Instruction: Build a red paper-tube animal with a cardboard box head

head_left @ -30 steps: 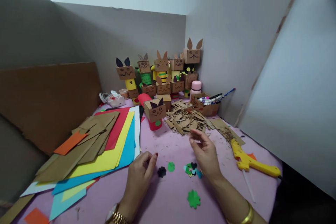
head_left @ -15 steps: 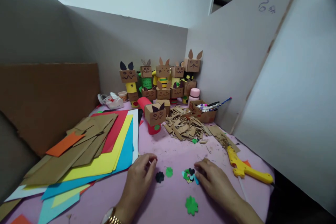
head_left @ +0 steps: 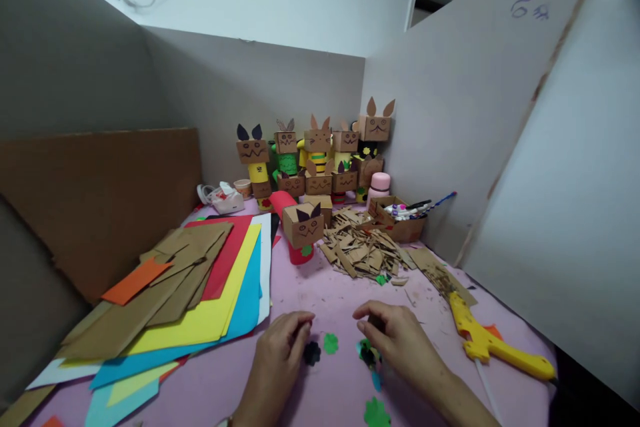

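Note:
My left hand (head_left: 280,360) is closed, thumb against curled fingers, with a small reddish spot at the tips; what it pinches is too small to make out. Just right of it lie a black flower cutout (head_left: 312,353) and a small green flower cutout (head_left: 331,343). My right hand (head_left: 400,340) hovers over a little pile of coloured paper cutouts (head_left: 369,353), thumb and index finger apart. A dark patch shows between those fingers and cannot be identified. Nearer the front edge of the view is a larger green flower cutout (head_left: 377,412).
Cardboard animal figures (head_left: 317,140) stand at the back, a red one (head_left: 303,227) ahead of them. Cardboard scraps (head_left: 360,247), a pen box (head_left: 407,230) and a yellow glue gun (head_left: 493,340) are to the right. Coloured sheets (head_left: 235,273) and cardboard pieces (head_left: 175,287) cover the left.
My right hand has shifted left and up over the pile, its thumb and index finger reaching past it. My left hand stays pinched near the black flower. The view has tilted slightly.

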Demonstrator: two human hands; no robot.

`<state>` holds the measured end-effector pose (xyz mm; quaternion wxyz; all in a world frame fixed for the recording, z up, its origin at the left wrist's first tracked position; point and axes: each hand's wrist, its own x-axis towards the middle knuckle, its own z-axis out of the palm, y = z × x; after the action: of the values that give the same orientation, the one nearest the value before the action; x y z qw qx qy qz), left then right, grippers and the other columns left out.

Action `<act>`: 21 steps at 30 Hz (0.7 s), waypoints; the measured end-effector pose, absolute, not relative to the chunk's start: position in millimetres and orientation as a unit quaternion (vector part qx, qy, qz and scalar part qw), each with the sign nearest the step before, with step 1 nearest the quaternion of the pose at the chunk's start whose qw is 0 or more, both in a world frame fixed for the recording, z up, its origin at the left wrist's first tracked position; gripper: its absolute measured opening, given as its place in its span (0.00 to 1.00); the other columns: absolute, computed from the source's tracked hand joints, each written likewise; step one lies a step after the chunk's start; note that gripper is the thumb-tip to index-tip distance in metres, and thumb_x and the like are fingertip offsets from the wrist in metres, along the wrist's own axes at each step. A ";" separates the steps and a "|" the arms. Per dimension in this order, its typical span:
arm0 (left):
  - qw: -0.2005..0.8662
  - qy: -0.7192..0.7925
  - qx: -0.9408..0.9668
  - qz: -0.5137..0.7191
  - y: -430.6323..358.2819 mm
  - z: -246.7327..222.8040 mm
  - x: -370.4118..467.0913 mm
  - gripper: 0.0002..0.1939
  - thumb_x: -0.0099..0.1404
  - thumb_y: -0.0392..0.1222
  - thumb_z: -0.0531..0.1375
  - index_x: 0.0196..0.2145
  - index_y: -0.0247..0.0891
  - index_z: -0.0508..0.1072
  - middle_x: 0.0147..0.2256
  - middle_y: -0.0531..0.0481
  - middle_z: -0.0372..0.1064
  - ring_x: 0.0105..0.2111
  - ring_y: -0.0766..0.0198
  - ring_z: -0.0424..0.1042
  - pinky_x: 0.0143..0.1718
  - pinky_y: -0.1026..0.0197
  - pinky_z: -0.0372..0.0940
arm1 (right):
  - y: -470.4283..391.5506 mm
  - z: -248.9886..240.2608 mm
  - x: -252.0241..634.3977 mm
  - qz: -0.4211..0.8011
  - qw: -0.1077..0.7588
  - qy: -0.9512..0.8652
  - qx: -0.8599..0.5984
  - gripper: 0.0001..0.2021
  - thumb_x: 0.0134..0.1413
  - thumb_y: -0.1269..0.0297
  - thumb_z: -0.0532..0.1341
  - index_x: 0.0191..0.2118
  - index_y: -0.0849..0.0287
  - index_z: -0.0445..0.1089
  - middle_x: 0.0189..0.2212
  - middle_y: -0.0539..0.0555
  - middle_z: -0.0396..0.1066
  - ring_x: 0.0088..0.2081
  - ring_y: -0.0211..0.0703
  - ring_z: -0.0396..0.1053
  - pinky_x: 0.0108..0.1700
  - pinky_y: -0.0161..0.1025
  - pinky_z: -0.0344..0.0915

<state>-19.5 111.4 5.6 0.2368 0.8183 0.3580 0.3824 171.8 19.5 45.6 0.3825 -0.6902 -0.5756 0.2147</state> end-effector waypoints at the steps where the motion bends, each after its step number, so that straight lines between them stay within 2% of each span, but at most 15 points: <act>1: 0.245 0.359 0.818 0.378 110.0 6.5 -18.9 0.10 0.65 0.43 0.53 0.35 0.41 0.74 0.33 0.49 0.76 0.34 0.60 0.74 0.36 0.59 0.68 | 23.0 45.3 168.2 0.209 0.381 -0.581 -0.688 0.09 0.53 0.66 0.55 0.34 0.56 0.73 0.20 0.48 0.70 0.25 0.41 0.67 0.29 0.37 0.57; 3: 0.252 0.367 0.818 0.364 107.5 9.2 -18.2 0.10 0.65 0.44 0.54 0.31 0.41 0.73 0.30 0.51 0.75 0.31 0.61 0.73 0.33 0.60 0.66 | 29.7 41.0 160.7 0.189 0.374 -0.601 -0.680 0.09 0.53 0.69 0.56 0.35 0.56 0.74 0.27 0.51 0.72 0.32 0.44 0.69 0.36 0.38 0.60; 6: 0.237 0.385 0.824 0.342 106.2 12.6 -18.5 0.16 0.66 0.46 0.52 0.24 0.40 0.68 0.23 0.52 0.70 0.26 0.62 0.69 0.29 0.61 0.62 | 36.5 29.1 149.5 0.154 0.329 -0.638 -0.679 0.07 0.52 0.71 0.58 0.35 0.59 0.73 0.35 0.56 0.71 0.41 0.49 0.66 0.43 0.43 0.59; 10: 0.216 0.379 0.837 0.331 109.5 13.5 -20.9 0.19 0.68 0.46 0.48 0.20 0.40 0.63 0.22 0.51 0.66 0.25 0.62 0.66 0.28 0.60 0.59 | 38.1 19.6 140.8 0.151 0.279 -0.648 -0.693 0.02 0.48 0.72 0.62 0.30 0.60 0.71 0.35 0.56 0.69 0.41 0.51 0.63 0.44 0.45 0.57; 14: 0.246 0.367 0.831 0.337 109.9 14.7 -22.0 0.16 0.68 0.45 0.50 0.24 0.39 0.67 0.24 0.50 0.68 0.27 0.62 0.67 0.31 0.60 0.61 | 36.2 21.8 143.7 0.210 0.343 -0.634 -0.660 0.04 0.52 0.73 0.61 0.28 0.60 0.70 0.30 0.52 0.69 0.38 0.44 0.64 0.43 0.41 0.57; 18: 0.320 0.336 0.825 0.322 101.4 16.2 -17.5 0.10 0.66 0.45 0.53 0.37 0.40 0.72 0.33 0.48 0.73 0.34 0.61 0.71 0.36 0.60 0.64 | 35.5 22.2 146.8 0.246 0.389 -0.626 -0.629 0.07 0.56 0.70 0.58 0.29 0.59 0.72 0.29 0.52 0.70 0.37 0.44 0.65 0.42 0.41 0.57; 21: 0.350 0.330 0.828 0.287 95.0 17.5 -12.6 0.10 0.66 0.43 0.53 0.35 0.40 0.73 0.32 0.49 0.74 0.34 0.61 0.71 0.36 0.60 0.64 | 36.5 20.2 145.4 0.273 0.410 -0.624 -0.608 0.09 0.57 0.66 0.56 0.28 0.60 0.71 0.28 0.53 0.69 0.34 0.44 0.66 0.40 0.40 0.58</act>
<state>-12.6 95.0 17.5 0.3496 0.8283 0.3305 0.2873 145.4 36.5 20.2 0.4095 -0.6075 -0.6236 0.2725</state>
